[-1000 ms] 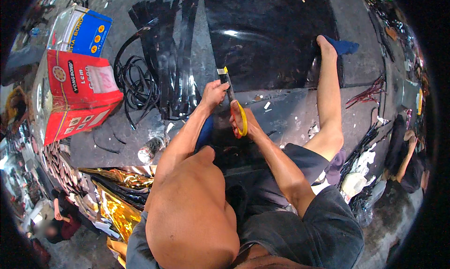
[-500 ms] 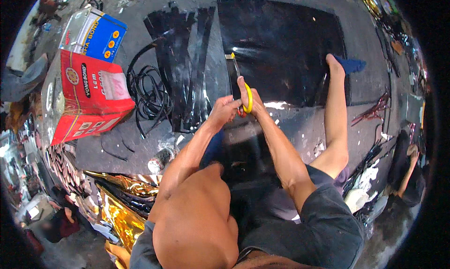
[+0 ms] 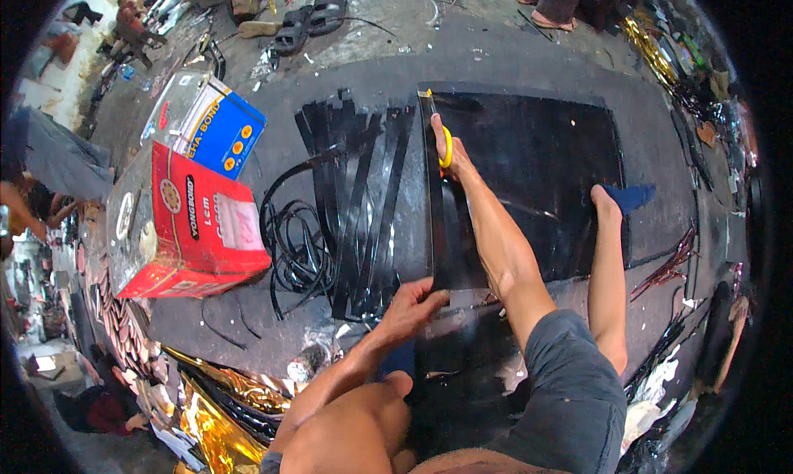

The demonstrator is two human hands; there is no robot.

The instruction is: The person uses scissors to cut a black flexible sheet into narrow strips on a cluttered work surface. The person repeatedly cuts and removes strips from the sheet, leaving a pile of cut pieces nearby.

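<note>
A large glossy black sheet [image 3: 537,160] lies flat on a dark grey mat. At its far left corner are yellow-handled scissors [image 3: 447,148], their blades pointing away from me along the left edge. My right hand [image 3: 456,162] is closed round the handles, arm stretched forward. A small yellow and silver piece [image 3: 424,94] shows at the blade end. At the sheet's near left corner, my left hand [image 3: 413,307] pinches the edge between its fingers, which are slightly blurred. Long black strips [image 3: 363,201] lie left of the sheet.
Left of the strips are a coil of black strip [image 3: 297,234] and a red and blue carton [image 3: 206,218]. Gold foil [image 3: 219,424] lies at lower left. My bare foot [image 3: 605,200] and a blue cloth [image 3: 634,197] rest on the sheet's right side. Black sandals [image 3: 310,20] lie beyond the mat.
My hands have parted: the right has gone forward with the scissors to the sheet's far edge, the left has come back to the near edge. The view has shifted, showing more floor beyond.
</note>
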